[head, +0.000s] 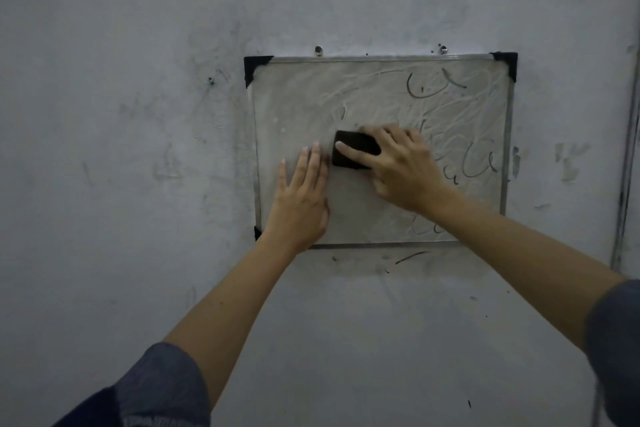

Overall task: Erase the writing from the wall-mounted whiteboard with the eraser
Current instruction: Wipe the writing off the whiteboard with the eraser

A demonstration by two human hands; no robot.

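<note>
A small whiteboard [294, 97] with a metal frame and black corner caps hangs on a grey wall. Its surface is smeared, and dark marker strokes [433, 85] remain at the upper right, with more at the right side and lower right. A black eraser [349, 152] lies flat on the board near its middle. My right hand [398, 166] holds the eraser against the board, fingers curled round its top and right end, index finger across its face. My left hand [301, 198] presses flat on the board's lower left, fingers straight, just left of the eraser.
The grey wall [138, 149] around the board is scuffed and stained with marker smudges. Two screw heads [318, 50] sit just above the top frame. A vertical metal strip [627, 166] runs down the far right.
</note>
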